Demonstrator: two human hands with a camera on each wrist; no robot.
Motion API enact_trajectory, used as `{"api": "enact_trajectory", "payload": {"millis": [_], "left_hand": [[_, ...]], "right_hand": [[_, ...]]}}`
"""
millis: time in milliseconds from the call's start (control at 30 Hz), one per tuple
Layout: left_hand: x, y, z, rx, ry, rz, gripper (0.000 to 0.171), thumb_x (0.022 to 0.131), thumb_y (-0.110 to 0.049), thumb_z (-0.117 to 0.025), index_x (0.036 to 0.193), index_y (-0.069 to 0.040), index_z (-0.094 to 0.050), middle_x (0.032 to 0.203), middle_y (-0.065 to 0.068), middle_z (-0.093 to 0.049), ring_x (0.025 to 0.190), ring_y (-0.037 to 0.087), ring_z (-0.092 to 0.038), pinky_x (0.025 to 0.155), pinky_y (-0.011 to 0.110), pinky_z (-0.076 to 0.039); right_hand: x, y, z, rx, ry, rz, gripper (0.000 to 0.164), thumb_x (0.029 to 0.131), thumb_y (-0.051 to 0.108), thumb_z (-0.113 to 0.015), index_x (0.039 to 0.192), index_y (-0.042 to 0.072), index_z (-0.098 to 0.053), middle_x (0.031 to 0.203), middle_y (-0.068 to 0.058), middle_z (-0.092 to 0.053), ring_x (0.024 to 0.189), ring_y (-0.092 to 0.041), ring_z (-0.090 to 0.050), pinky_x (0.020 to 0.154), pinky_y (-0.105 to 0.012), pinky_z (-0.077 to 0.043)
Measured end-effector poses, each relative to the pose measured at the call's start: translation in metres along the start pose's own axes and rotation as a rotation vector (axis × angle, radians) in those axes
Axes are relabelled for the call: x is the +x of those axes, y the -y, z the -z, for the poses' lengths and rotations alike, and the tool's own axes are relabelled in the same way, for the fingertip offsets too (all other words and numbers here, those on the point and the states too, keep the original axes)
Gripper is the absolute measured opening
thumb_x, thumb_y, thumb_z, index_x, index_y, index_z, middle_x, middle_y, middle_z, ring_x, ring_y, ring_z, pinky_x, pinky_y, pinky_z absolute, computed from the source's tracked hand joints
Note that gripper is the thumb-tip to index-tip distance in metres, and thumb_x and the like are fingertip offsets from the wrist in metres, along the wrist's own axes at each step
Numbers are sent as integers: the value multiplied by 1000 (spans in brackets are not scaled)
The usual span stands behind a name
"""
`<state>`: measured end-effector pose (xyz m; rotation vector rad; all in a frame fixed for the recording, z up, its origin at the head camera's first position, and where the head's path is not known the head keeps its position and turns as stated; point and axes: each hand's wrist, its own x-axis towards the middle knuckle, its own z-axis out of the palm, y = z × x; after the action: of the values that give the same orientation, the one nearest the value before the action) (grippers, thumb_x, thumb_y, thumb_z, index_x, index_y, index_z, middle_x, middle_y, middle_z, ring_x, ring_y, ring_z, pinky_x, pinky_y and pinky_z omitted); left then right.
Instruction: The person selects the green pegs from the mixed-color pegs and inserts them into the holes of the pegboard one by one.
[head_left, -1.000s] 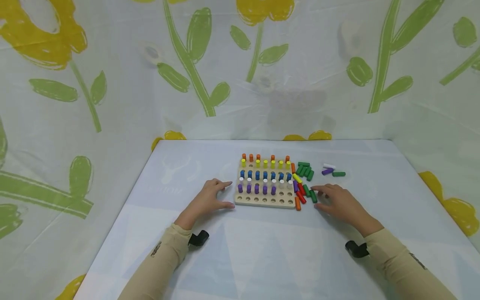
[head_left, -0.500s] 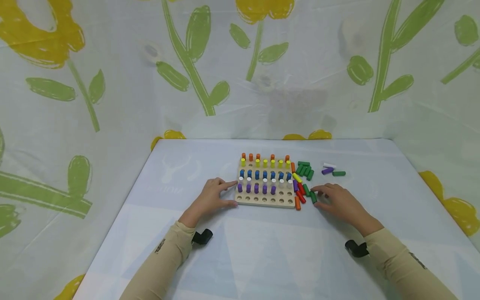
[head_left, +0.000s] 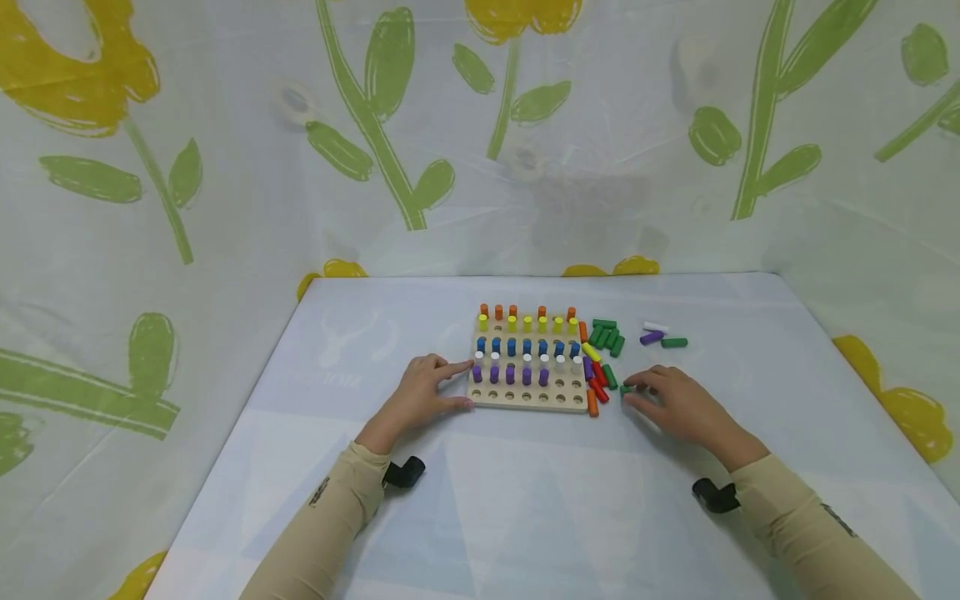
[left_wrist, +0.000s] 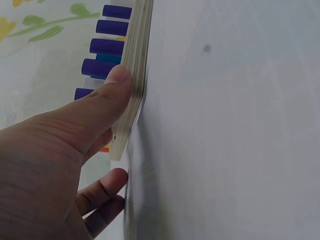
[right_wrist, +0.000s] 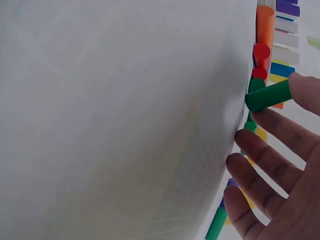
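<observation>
My right hand [head_left: 675, 404] pinches a green peg [right_wrist: 270, 96] between thumb and index finger, close over the table; its other fingers are spread. In the head view only the peg's end shows. A wooden pegboard [head_left: 527, 406] lies flat in the middle, with upright orange, yellow, blue, white and purple pegs in rows. My left hand [head_left: 423, 392] is at the board's left side, fingers mostly straight. In the left wrist view its thumb rests against the board's edge [left_wrist: 132, 100], near the purple pegs [left_wrist: 109, 46].
Loose red pegs [head_left: 598, 390], green pegs [head_left: 605, 337] and a few orange, yellow and purple ones lie along the board's right side. Farther right lie a white peg [head_left: 656, 326], a purple peg [head_left: 652, 337] and a green peg [head_left: 674, 342]. A flower-printed sheet [head_left: 600, 208] stands behind the table.
My left hand has moved slightly right and now touches the board. The green peg at my right fingertips was lying on the table and is now pinched and tipped up.
</observation>
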<state>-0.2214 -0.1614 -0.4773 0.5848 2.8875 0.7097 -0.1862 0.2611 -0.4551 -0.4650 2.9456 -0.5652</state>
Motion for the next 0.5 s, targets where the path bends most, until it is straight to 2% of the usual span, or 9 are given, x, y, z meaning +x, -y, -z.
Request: {"api": "enact_trajectory", "payload": {"millis": [233, 500], "left_hand": [[0, -1, 1, -1, 1, -4, 73, 84, -48, -80, 149, -28, -54, 110, 5, -51, 105, 25, -42, 93, 42, -37], [0, -2, 1, -14, 4, 15, 73, 84, -47, -82, 149, -29, -54, 109, 5, -50, 105, 25, -42, 94, 42, -37]], "right_hand": [[1, -1, 1, 25, 10, -35, 37, 104, 33, -58, 125, 4, -70, 120, -16, -65, 114, -38, -58, 99, -60, -46], [3, 0, 1, 48, 22, -67, 44, 105, 36, -56, 129, 0, -66, 126, -21, -63, 118, -41, -56, 100, -61, -45]]}}
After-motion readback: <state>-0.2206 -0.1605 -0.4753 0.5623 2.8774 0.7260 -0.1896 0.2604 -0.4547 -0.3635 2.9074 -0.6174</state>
